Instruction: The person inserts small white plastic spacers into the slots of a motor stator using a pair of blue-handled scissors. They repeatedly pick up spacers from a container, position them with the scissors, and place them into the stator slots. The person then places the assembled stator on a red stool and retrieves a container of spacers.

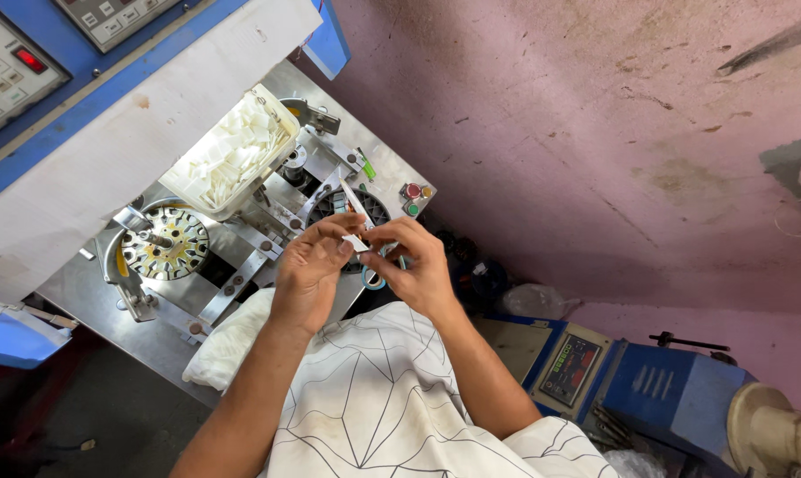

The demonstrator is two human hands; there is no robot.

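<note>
Both hands meet on a small white paper slip (357,241) above the machine's metal surface (81,288).

The left hand (307,270) and right hand (418,265) each close a fingertip grip on the slip (it looks folded, though it is too small to be sure), held over a dark slotted stator (358,209) near the surface's right edge. A clear tub of white slips (232,159) sits toward the far edge; another stator (165,242) lies at the left.
</note>
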